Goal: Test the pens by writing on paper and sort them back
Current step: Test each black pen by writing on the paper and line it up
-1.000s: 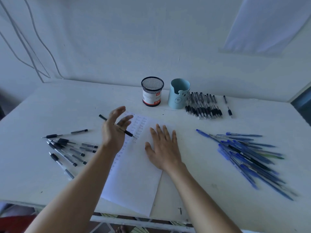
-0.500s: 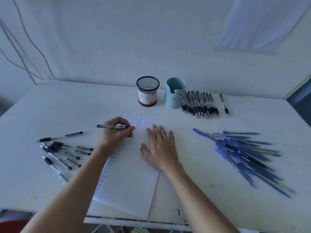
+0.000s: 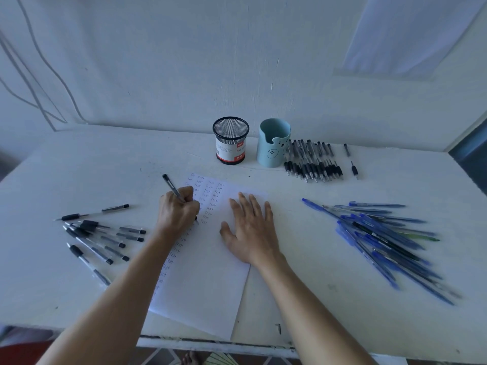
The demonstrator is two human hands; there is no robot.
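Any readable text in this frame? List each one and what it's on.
"test": handwritten over and over in columns on the paper; the top-left entries are unclear.
Label on the mesh cup: printed text, too blurred to read.
Blue cup: a drawn face, no words.
Pens, such as the blue pile: no print legible.

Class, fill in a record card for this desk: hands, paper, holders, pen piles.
Left hand: grips a black pen, tip at the paper
Right hand: flat on the paper, fingers straight
Paper: rows of handwritten test words
Holders: mesh cup and blue cup, side by side at the back
Pen piles: black pens left, blue pens right, row of black pens beside blue cup
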